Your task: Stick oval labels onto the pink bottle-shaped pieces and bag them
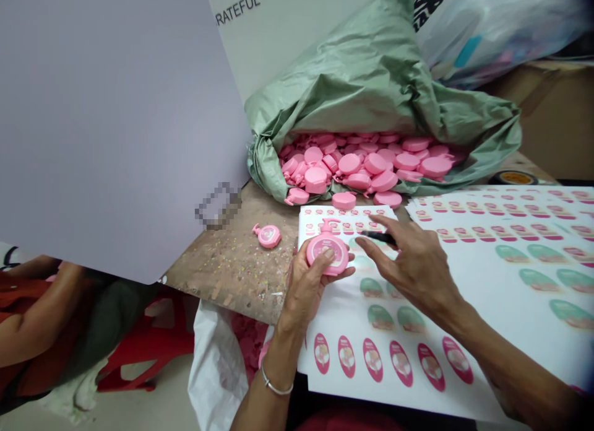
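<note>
A pink pump-bottle-shaped piece [316,250] with a printed label on its round face is in my left hand [299,291]. My left thumb presses on the label, and the pump top points away from me. Just to the right, my right hand [417,267] hovers over the sheets with thumb and forefinger apart. A thin black tool [378,236] is tucked in that hand, its kind unclear. Beneath both hands lies a sheet of stickers [343,378] with pink ovals along its near edge and green shapes above. Another labelled pink pump bottle [269,236] rests on the table to the left.
A green sack [352,96] lies open at the back, spilling many pink bottles [375,163]. More sticker sheets [492,220] spread to the right, near a tape roll [518,178]. Left are a pale panel [116,121], a person's arm [41,316] and a red stool [148,350].
</note>
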Demonstrator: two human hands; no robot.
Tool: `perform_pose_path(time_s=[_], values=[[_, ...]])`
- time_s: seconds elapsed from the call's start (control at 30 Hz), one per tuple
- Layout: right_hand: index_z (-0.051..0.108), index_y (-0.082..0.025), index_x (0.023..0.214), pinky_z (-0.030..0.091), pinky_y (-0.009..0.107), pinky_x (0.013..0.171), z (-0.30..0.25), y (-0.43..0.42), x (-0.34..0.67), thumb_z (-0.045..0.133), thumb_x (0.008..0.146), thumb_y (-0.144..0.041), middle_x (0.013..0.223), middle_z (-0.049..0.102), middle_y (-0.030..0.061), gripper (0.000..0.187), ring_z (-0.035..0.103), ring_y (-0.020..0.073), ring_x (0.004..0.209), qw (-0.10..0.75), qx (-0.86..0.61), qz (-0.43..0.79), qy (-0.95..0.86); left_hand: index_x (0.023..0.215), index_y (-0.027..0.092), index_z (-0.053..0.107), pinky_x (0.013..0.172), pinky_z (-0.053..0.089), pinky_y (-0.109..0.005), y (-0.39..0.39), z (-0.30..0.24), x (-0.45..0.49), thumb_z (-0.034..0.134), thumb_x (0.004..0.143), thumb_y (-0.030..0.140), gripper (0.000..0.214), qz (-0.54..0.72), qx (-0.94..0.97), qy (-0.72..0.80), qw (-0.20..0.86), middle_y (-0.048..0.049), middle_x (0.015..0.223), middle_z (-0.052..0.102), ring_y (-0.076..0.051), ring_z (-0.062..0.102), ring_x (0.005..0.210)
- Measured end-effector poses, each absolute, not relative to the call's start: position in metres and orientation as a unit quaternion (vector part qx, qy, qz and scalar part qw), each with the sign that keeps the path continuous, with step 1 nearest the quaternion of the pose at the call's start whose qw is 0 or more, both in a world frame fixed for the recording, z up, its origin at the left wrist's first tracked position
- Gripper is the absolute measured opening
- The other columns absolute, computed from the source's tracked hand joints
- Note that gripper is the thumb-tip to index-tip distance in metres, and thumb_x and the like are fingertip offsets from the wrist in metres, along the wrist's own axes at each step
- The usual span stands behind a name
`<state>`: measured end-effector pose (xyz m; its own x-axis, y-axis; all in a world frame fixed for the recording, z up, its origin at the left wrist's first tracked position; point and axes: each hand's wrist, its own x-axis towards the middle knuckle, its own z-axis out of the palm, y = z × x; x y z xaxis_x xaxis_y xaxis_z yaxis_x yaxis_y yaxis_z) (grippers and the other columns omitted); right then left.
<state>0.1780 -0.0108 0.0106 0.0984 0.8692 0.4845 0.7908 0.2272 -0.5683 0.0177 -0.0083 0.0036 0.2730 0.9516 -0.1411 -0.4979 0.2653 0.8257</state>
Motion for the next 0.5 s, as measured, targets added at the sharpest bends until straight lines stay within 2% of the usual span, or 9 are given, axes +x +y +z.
perform_pose_path(time_s=[0.1, 0.17, 0.27, 0.33, 0.4, 0.43, 0.5], values=[[0.045, -0.021, 0.134, 0.051, 0.041, 0.087, 0.006, -0.002, 0.173, 0.069, 0.075, -0.052, 0.127, 0.06, 0.014, 0.072, 0.062, 0.0272, 0.108, 0.439, -0.594, 0.167, -0.653, 0.108, 0.015, 0.061, 0.085, 0.055, -0.04, -0.014, 0.003, 0.018, 0.073, 0.075, 0.025, 0.037, 0.483, 0.363, 0.331, 0.725, -0.011, 0.106, 0.067, -0.025, 0.066, 0.096], [0.044, -0.021, 0.133, 0.051, 0.04, 0.088, -0.001, 0.012, 0.175, 0.069, 0.074, -0.055, 0.129, 0.058, 0.0138, 0.072, 0.061, 0.0262, 0.11, 0.446, -0.582, 0.199, -0.65, 0.113, 0.016, 0.061, 0.084, 0.055, -0.039, -0.015, -0.003, 0.012, 0.076, 0.071, 0.024, 0.045, 0.467, 0.364, 0.34, 0.73, -0.0119, 0.108, 0.068, -0.026, 0.066, 0.097], [0.054, -0.019, 0.12, 0.051, 0.042, 0.084, -0.018, 0.048, 0.192, 0.063, 0.077, -0.058, 0.117, 0.065, 0.0134, 0.058, 0.065, 0.0271, 0.101, 0.403, -0.635, 0.134, -0.645, 0.109, 0.015, 0.062, 0.074, 0.055, -0.037, -0.004, -0.02, -0.013, 0.076, 0.071, 0.034, 0.045, 0.488, 0.337, 0.438, 0.676, -0.013, 0.098, 0.07, -0.026, 0.069, 0.085], [0.056, -0.016, 0.118, 0.049, 0.042, 0.081, -0.029, 0.076, 0.206, 0.062, 0.079, -0.057, 0.112, 0.068, 0.015, 0.056, 0.065, 0.0292, 0.098, 0.328, -0.678, 0.042, -0.657, 0.096, 0.019, 0.066, 0.072, 0.054, -0.036, 0.01, -0.032, -0.036, 0.076, 0.072, 0.036, 0.031, 0.528, 0.347, 0.538, 0.558, -0.0074, 0.085, 0.07, -0.027, 0.068, 0.085], [0.057, -0.013, 0.117, 0.047, 0.041, 0.079, -0.038, 0.104, 0.214, 0.062, 0.08, -0.052, 0.108, 0.068, 0.0182, 0.054, 0.063, 0.031, 0.098, 0.244, -0.687, -0.035, -0.683, 0.08, 0.023, 0.066, 0.082, 0.051, -0.041, 0.024, -0.039, -0.055, 0.077, 0.069, 0.035, 0.02, 0.549, 0.372, 0.598, 0.451, -0.005, 0.083, 0.067, -0.035, 0.061, 0.105], [0.059, -0.011, 0.114, 0.046, 0.039, 0.077, -0.041, 0.116, 0.215, 0.062, 0.081, -0.049, 0.104, 0.069, 0.0196, 0.05, 0.063, 0.0313, 0.097, 0.213, -0.681, -0.054, -0.699, 0.078, 0.024, 0.065, 0.089, 0.049, -0.043, 0.029, -0.04, -0.061, 0.079, 0.068, 0.033, 0.019, 0.557, 0.381, 0.612, 0.412, -0.0051, 0.092, 0.067, -0.038, 0.052, 0.119], [0.064, -0.01, 0.101, 0.044, 0.036, 0.073, -0.044, 0.135, 0.214, 0.06, 0.084, -0.041, 0.094, 0.069, 0.0211, 0.036, 0.062, 0.0302, 0.092, 0.179, -0.66, -0.064, -0.727, 0.09, 0.028, 0.066, 0.1, 0.043, -0.044, 0.034, -0.036, -0.066, 0.08, 0.066, 0.031, 0.028, 0.578, 0.401, 0.611, 0.363, -0.0033, 0.125, 0.06, -0.038, 0.026, 0.14]])
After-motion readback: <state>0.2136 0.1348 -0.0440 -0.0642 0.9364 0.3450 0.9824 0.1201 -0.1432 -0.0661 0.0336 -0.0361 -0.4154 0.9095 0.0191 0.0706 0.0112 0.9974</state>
